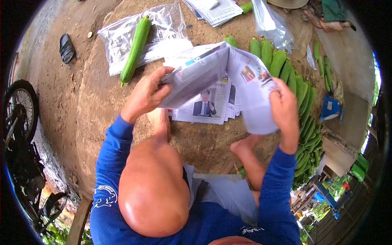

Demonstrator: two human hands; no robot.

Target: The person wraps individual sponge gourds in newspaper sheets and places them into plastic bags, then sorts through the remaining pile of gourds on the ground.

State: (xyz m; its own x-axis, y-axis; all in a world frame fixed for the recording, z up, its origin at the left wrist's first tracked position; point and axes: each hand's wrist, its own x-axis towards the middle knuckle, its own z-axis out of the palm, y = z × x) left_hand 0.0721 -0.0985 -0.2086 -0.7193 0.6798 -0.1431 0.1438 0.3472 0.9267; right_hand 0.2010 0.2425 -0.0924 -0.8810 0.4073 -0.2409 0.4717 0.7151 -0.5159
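Both of my hands grip a folded newspaper [200, 77] that hangs partly opened in the air, bent like a V. My left hand [151, 94] pinches its left edge, fingers closed with the thumb on top. At the right edge, my right hand [284, 112] is closed on the paper. Underneath lies a stack of newspapers [196, 112] with a printed photo of a person in a suit. Beyond my left hand, a long green gourd [136, 49] rests on a clear plastic bag [167, 20]. Many similar gourds [304, 96] lie in a curved row beside my right hand.
More newspapers [214, 12] and another clear plastic bag [271, 24] lie at the far side. A black sandal [67, 48] is on the ground at left, near a motorbike wheel [22, 112]. A blue object [330, 108] sits at right. My bare feet flank the stack.
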